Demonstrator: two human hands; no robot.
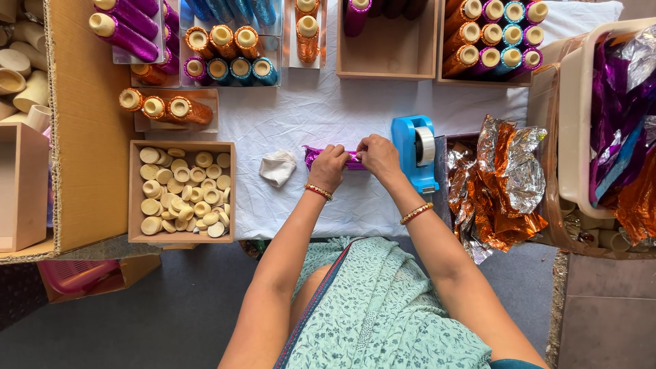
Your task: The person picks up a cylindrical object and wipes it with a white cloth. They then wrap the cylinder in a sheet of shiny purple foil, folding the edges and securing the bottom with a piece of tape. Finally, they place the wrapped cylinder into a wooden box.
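A tube wrapped in shiny purple foil (313,156) lies across the white cloth (321,109) in front of me. My left hand (329,167) grips its middle from above. My right hand (378,156) is closed over its right end, right beside the left hand. A blue tape dispenser (415,152) with a roll of clear tape stands just to the right of my right hand. A small crumpled white cloth (278,167) lies left of the tube.
A wooden box of pale round caps (181,191) sits at left. Trays of foil-wrapped spools in orange, purple and blue (222,58) line the back. Orange and silver foil sheets (502,181) fill a box at right, beside a bin of purple foil (618,102).
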